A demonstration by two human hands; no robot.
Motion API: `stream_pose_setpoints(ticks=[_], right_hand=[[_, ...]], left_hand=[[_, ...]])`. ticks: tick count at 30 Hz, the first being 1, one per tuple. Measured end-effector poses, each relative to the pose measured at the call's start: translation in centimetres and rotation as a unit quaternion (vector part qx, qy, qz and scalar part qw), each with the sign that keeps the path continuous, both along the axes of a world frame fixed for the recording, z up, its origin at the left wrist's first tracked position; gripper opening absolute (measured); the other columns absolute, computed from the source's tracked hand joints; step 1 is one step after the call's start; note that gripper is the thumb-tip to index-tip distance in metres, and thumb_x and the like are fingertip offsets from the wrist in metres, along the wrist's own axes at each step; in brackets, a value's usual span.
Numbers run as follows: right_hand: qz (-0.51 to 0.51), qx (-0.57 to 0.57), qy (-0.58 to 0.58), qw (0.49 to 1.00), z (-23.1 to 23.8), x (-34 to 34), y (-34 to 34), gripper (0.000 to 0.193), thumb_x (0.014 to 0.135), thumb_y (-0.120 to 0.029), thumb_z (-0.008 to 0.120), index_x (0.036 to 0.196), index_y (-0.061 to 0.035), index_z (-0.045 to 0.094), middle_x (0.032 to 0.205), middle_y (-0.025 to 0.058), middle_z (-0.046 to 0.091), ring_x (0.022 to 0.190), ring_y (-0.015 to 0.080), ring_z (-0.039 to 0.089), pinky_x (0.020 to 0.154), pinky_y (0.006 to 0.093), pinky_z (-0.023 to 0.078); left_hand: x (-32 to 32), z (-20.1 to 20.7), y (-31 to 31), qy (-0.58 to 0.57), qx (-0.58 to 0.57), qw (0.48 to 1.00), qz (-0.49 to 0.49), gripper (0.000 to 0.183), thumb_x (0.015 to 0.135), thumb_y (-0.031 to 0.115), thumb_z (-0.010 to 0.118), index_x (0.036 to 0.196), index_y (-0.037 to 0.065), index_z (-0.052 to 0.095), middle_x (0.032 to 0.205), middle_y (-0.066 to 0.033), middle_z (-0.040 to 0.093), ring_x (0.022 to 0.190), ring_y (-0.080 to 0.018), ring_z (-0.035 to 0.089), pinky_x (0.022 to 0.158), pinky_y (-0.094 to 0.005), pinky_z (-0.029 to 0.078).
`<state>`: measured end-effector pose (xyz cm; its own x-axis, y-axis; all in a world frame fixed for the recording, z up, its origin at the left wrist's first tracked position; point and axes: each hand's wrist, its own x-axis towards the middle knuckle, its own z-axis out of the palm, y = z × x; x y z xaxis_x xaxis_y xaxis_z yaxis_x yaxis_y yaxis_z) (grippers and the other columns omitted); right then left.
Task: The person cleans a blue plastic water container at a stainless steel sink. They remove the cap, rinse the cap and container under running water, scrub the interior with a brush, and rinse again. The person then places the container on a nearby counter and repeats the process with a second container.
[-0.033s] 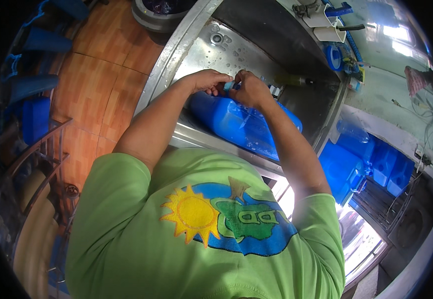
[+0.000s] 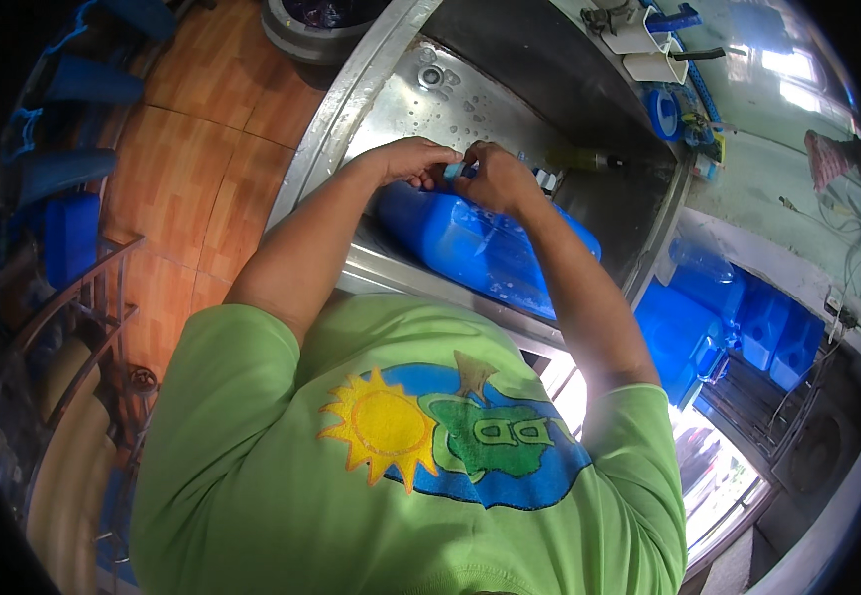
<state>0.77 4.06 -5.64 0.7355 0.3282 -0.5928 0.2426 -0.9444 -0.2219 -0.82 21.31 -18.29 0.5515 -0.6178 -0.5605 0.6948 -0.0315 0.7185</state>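
A blue plastic water container (image 2: 485,260) lies on its side in the near part of a stainless steel sink (image 2: 376,129). Above its far edge my two hands meet. Between their fingertips is a small light-blue piece (image 2: 453,172), perhaps a cap; its exact kind is too small to tell. My left hand (image 2: 408,162) has its thumb and fingers closed on the piece from the left. From the right, my right hand (image 2: 502,181) pinches at it with bent fingers. The container's opening is hidden behind my hands.
A yellowish bottle (image 2: 579,159) lies against the sink's right wall. Several blue containers (image 2: 683,327) stand to the right, and more hang or stand at the far left. A dark bin (image 2: 316,45) stands beyond the sink. White holders (image 2: 653,59) with brushes are on the wall.
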Motion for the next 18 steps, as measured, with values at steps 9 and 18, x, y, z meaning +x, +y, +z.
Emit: stream_pose_setpoints(ticks=[9,18], right_hand=[[-0.009,-0.066,0.032,0.997,0.3,0.6,1.0,0.056,0.080,-0.044,0.073,0.118,-0.0023,0.068,0.124,0.0219,0.067,0.117,0.0387,0.064,0.101,0.0465,0.050],[0.012,-0.111,0.036,0.993,0.3,0.9,1.4,0.061,0.080,-0.049,0.071,0.119,-0.0018,0.068,0.123,0.0225,0.068,0.117,0.0393,0.064,0.100,0.0473,0.050]], left_hand=[[-0.4,-0.2,-0.1,0.013,-0.058,0.997,0.043,0.028,0.094,0.040,0.066,0.101,0.013,0.068,0.085,0.0004,0.064,0.077,-0.0111,0.059,0.071,-0.0265,0.045],[-0.4,-0.1,0.0,0.011,-0.072,0.997,0.034,0.027,0.094,0.042,0.066,0.102,0.016,0.067,0.085,0.0020,0.063,0.079,-0.0108,0.061,0.073,-0.0266,0.044]])
